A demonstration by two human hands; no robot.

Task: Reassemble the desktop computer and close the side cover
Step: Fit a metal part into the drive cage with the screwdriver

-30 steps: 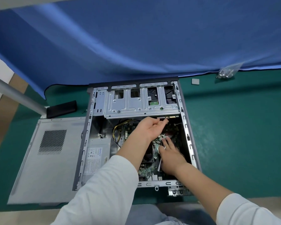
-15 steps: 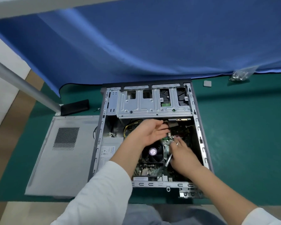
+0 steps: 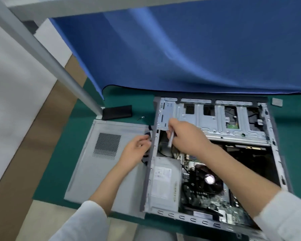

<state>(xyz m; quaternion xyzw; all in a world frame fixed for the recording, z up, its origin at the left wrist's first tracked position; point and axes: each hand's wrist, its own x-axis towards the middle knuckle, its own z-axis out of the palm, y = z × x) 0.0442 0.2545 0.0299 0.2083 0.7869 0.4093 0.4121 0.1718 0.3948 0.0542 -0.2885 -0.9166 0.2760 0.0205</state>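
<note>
The open computer case [image 3: 214,164] lies on its side on the green mat, its drive cage [image 3: 215,124], power supply [image 3: 163,181] and CPU fan [image 3: 209,179] showing. The grey side cover [image 3: 101,164] lies flat to its left. My left hand [image 3: 135,151] rests over the cover at the case's left wall and grips a black cable [image 3: 147,134]. My right hand [image 3: 184,136] hovers over the case's top-left corner and holds a thin silver tool [image 3: 171,140], its tip pointing down.
A black rectangular part [image 3: 116,112] and a small screw [image 3: 140,117] lie behind the cover. A small grey pad [image 3: 277,102] sits at the back right. A blue cloth [image 3: 181,49] hangs behind, and a grey frame post [image 3: 56,66] slants down at the left.
Both hands left the motherboard area and moved left to the case's left wall. The left hand now grips a black cable outside the case. The camera swung left.
</note>
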